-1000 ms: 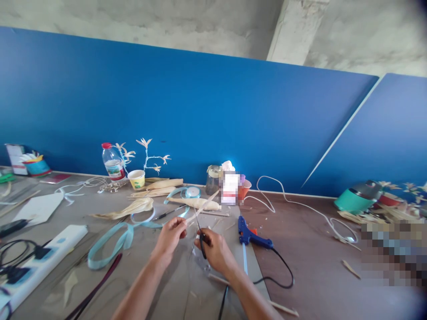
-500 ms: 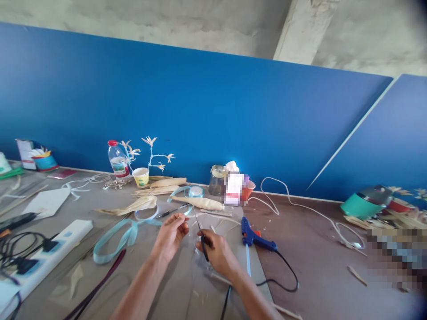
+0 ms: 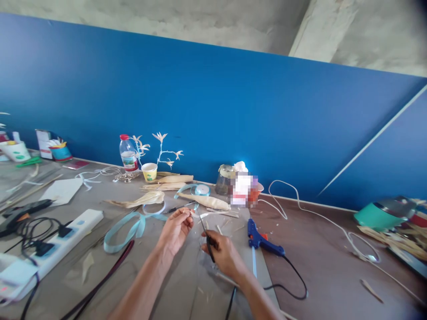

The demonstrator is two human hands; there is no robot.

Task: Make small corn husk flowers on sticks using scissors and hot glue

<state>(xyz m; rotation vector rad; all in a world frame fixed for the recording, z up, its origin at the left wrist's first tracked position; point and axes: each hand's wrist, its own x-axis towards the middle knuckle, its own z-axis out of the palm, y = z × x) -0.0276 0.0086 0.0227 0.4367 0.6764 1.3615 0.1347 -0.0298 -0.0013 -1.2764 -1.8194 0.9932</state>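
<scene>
My left hand (image 3: pixel 176 227) is closed, thumb against fingertips, pinching a small pale piece too small to name surely. In my right hand (image 3: pixel 224 254) are black-handled scissors (image 3: pixel 209 244), held upright with the thin blades pointing away from me. The blade tips are just right of my left fingertips. Beyond the hands lie a pale dried husk (image 3: pixel 207 201), a dark pen-like tool (image 3: pixel 180 207) and a roll of light-blue ribbon (image 3: pixel 202 190). Left of my left hand, a loop of blue ribbon (image 3: pixel 110 238) rests on the table.
A blue glue gun (image 3: pixel 263 240) with a black cord lies to the right. At left are a white power strip (image 3: pixel 78 231) and a black glue gun (image 3: pixel 25 215). Along the blue partition (image 3: pixel 207 106) stand a bottle (image 3: pixel 128 155), a paper cup (image 3: pixel 149 172) and a glass jar (image 3: pixel 224 180).
The view has turned slightly left, so things sit further right in the picture. Both hands keep nearly the same pose, and the scissors are still in my right hand.
</scene>
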